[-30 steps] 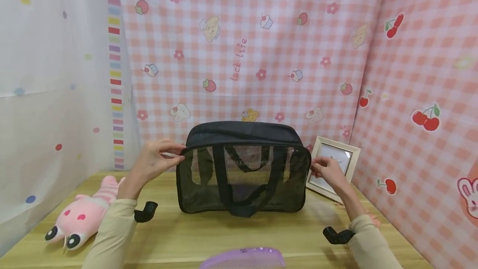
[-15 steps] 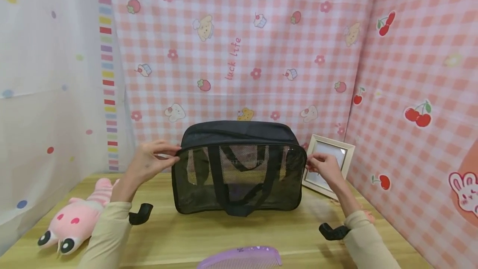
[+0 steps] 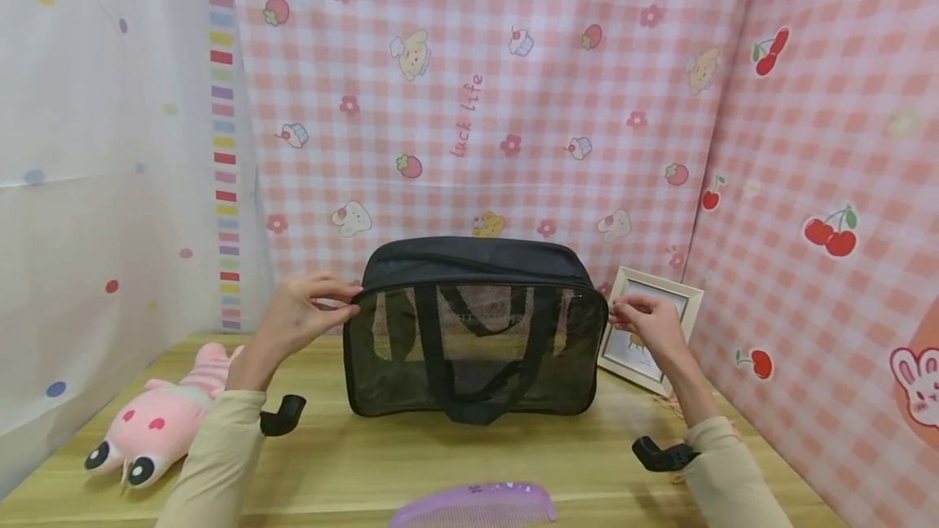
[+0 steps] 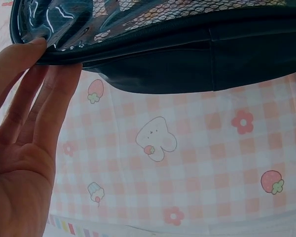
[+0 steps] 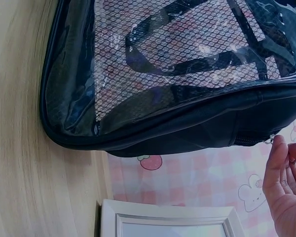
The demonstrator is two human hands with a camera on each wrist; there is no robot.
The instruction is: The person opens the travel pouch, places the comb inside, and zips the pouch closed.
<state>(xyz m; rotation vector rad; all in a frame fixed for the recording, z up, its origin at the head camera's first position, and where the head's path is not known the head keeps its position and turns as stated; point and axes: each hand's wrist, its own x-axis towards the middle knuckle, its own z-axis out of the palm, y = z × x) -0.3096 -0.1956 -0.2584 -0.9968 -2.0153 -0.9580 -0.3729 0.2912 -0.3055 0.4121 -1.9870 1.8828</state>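
A black bag (image 3: 477, 263) with a see-through front panel and dark strap handles stands upright on the wooden table. Mesh shows through the clear plastic. At its upper left corner, my left hand (image 3: 297, 320) pinches the piped edge, thumb on the plastic and fingers behind, as the left wrist view shows. My right hand (image 3: 653, 328) is at the bag's upper right side. In the right wrist view, its thumb and fingertips pinch at a small metal zipper pull (image 5: 273, 138) at the end of a short stretch of zipper; the fingers partly cover the pull.
A purple comb (image 3: 477, 499) lies at the table's front edge. At the left is a pink plush toy (image 3: 157, 422) with big black-and-white eyes. A cream picture frame (image 3: 693, 312) leans behind the right hand. Checked curtains (image 3: 469, 39) rise behind and at the right.
My right hand has risen slightly beside the bag's right edge. The left hand keeps its pinch on the corner, and the bag stays put. The head view swayed left and back.
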